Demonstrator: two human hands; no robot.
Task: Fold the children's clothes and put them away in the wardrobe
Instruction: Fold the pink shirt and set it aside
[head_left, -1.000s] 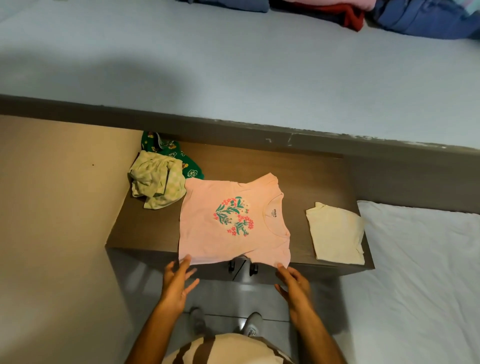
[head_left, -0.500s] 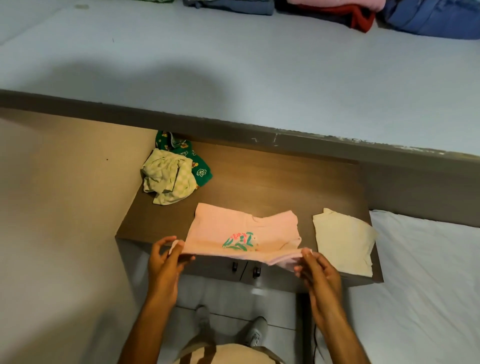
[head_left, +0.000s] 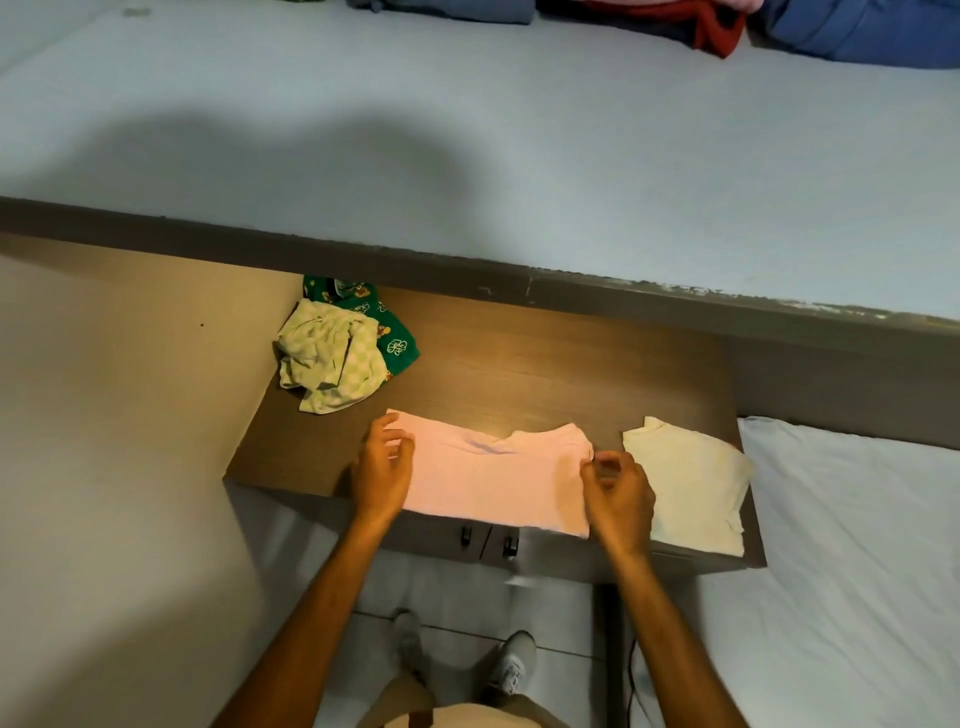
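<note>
Both hands hover at the ends of the pink shirt (head_left: 493, 480), folded in half on the wooden cabinet (head_left: 545, 364). The left hand (head_left: 382, 475) has loosely spread fingers over its left edge; the right hand (head_left: 618, 491) curls, fingertips apparently pinching the right edge. Soft, light, limp cloth: best gripped at the corners. Beyond the left fingers lies a crumpled checked garment (head_left: 330, 358).

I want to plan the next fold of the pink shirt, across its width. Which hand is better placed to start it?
Probably the right hand: its fingertips sit at the pink shirt's right edge, by the sleeve corner, ready to pinch and carry it over. The left hand rests on the left edge and can pin it.
</note>
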